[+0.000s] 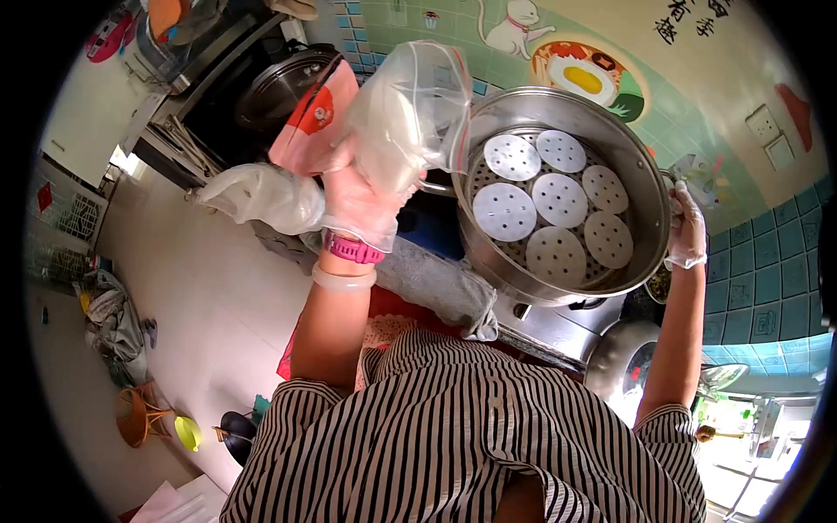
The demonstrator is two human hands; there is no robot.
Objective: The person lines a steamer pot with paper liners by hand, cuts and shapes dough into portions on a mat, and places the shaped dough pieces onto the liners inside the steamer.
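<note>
My left hand (359,196), in a clear plastic glove, is raised and closed around a clear zip-lock bag (405,113) with pale contents. A red and pink packet (316,115) is right beside that bag, at the same hand. A crumpled translucent plastic bag (266,199) is against the wrist side. My right hand (687,225), also gloved, grips the far-right side handle of a large metal steamer pot (641,174). Inside the pot, several round white perforated liner papers (560,200) lie spread over the holed steamer plate (523,248).
The pot rests over a metal stove top (558,327). A grey towel (436,283) lies along the counter edge. A shiny metal lid (621,357) is at the lower right. Behind stands a dark lidded pan (283,87); a wooden stool (139,417) is on the floor.
</note>
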